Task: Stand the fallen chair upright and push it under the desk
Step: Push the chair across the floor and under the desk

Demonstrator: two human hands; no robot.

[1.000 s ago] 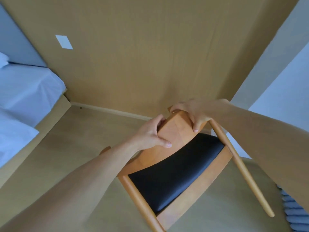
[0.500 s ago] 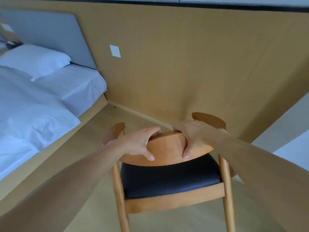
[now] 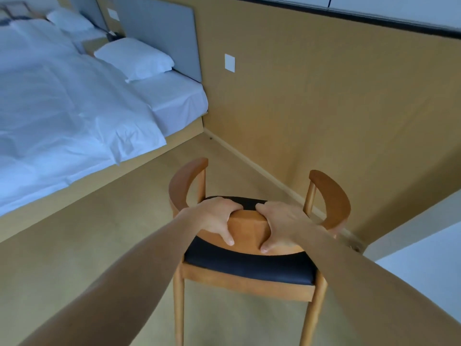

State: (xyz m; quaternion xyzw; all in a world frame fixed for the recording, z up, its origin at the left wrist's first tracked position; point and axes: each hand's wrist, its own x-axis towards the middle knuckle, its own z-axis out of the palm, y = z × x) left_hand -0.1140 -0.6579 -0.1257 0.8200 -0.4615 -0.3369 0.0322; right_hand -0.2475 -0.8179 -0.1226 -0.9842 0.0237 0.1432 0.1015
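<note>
Grip: left hand [image 3: 216, 219] and right hand [image 3: 279, 224] both clenched over top of backrest, thumbs down rear face, fingers over front edge, hands side by side w/ small gap. Chair [image 3: 249, 268] upright on floor [image 3: 99, 233], wood frame, black seat, curved arms pointing away from person toward wood-panel wall [image 3: 311, 108]. Bed [image 3: 74, 108] w/ white linen and pillow [image 3: 136, 58] to left, well apart from chair.
</note>
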